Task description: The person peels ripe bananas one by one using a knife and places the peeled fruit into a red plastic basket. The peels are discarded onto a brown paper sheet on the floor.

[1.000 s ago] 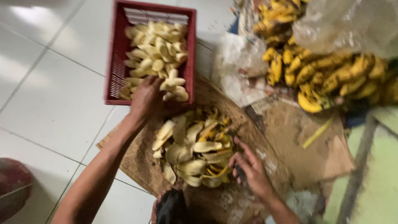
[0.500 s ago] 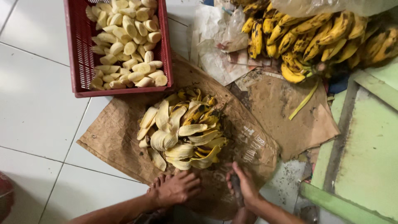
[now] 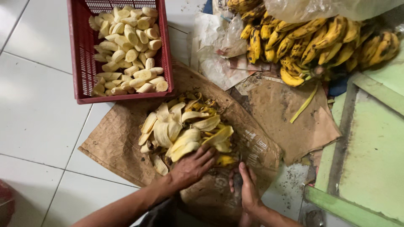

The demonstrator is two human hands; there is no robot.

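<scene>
Under the left hand (image 3: 191,168) — banana peels (image 3: 185,130), touching its fingertips.

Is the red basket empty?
No, the red basket is filled with peeled banana pieces, pale and stacked across most of its floor.

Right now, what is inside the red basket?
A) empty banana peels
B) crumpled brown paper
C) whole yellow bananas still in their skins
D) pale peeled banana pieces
D: the red basket is filled with pale peeled banana pieces, while the peels lie heaped on the brown paper under the left hand, and the unpeeled bananas sit off to the side.
</scene>
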